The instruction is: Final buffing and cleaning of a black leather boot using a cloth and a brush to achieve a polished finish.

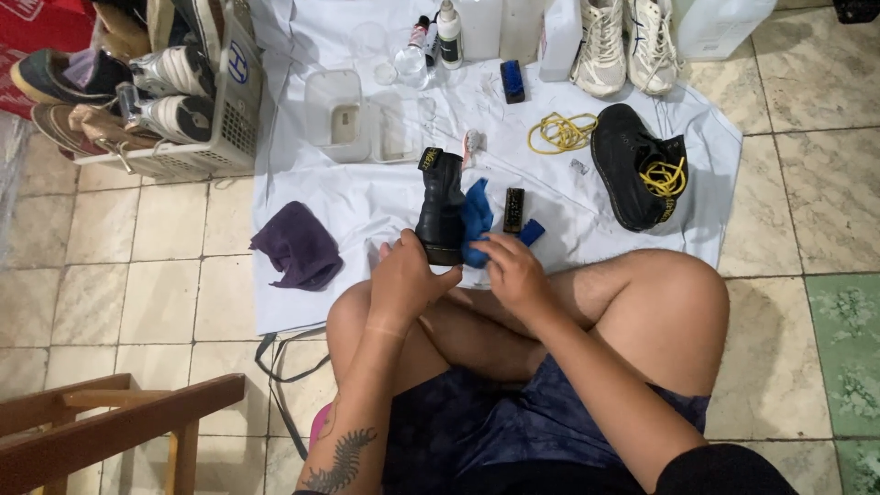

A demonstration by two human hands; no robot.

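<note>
White sheet (pixel 367 206); black boot (pixel 442 209) upright, lengthwise away.

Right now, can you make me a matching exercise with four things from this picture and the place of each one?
Things:
1. black boot
2. purple cloth
3. yellow laces
4. white sneakers

Places:
A. at the far edge of the white sheet
B. loose on the sheet beside the other boot
C. held upright in the left hand
D. on the sheet's left edge

Pairs: 1-C, 2-D, 3-B, 4-A
</note>
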